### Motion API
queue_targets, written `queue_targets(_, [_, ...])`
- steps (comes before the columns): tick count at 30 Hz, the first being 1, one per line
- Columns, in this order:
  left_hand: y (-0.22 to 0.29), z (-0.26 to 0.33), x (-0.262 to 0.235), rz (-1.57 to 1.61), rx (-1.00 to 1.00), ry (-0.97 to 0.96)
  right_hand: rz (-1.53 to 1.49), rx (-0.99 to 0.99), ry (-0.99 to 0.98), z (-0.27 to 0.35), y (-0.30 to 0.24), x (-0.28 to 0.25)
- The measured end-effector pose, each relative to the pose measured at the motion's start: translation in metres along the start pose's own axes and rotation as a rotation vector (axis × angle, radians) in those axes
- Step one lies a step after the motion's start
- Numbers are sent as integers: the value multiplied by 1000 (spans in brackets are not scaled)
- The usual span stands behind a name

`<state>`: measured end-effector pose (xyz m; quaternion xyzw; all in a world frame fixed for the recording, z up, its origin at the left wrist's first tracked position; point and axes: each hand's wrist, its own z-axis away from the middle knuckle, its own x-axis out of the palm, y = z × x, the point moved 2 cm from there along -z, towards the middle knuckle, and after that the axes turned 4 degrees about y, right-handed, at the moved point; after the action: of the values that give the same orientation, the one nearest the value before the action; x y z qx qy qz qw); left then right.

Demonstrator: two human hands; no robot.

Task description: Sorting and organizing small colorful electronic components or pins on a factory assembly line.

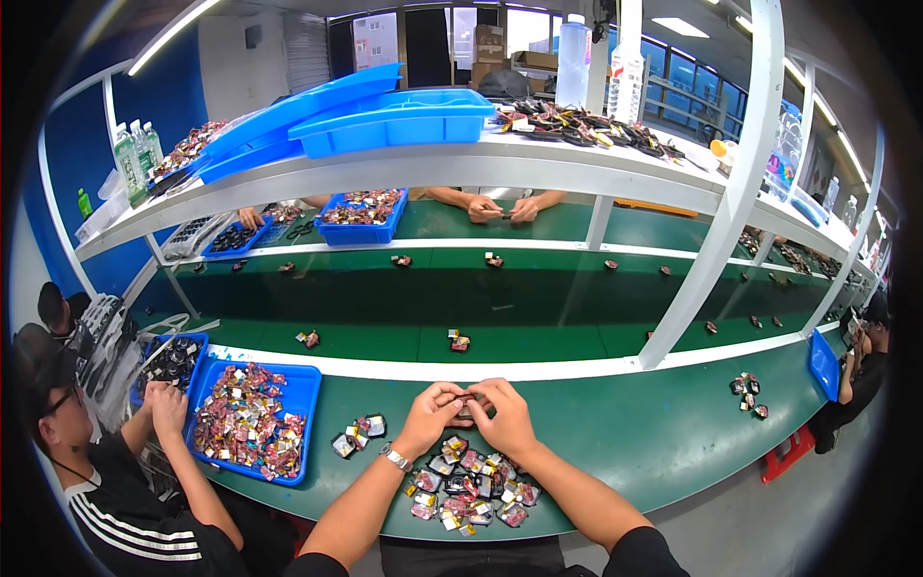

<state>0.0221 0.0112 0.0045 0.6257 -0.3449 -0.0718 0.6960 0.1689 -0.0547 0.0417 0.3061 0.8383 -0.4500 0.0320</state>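
My left hand (430, 412) and right hand (507, 413) together, fingers pinched on one small dark part (466, 401) between them, above the green bench (625, 423); pile of similar parts (468, 495) just below my wrists; blue tray (306, 389) to my left

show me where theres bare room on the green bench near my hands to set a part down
Bare green bench lies right of your right hand, up to the small cluster of parts. A narrower gap sits between the blue tray and your left hand, partly taken by a few loose parts. Below both hands the pile of parts crowds the front edge.
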Motion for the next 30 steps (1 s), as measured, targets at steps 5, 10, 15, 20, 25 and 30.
queue_targets(5, [-6, 0, -1, -122, 21, 37, -51, 34, -19, 2, 8, 4])
queue_targets(10, [-5, -1, 1, -140, 68, -12, -74, 63, -4, 1, 8, 3])
queue_targets(15, [-8, -3, -5, -139, 62, -19, -68, 54, -27, 0, 4, 3])
queue_targets(20, [-3, -2, -1, -92, 90, 44, -122, 158, 9, -14, 34, 3])
queue_targets(25, [-2, -5, -17, -172, 225, 160, 91, 433, 255, -77, 107, -29])
queue_targets(30, [-8, -10, -16, -234, 198, 132, 604, 244, 298, -100, 146, -50])
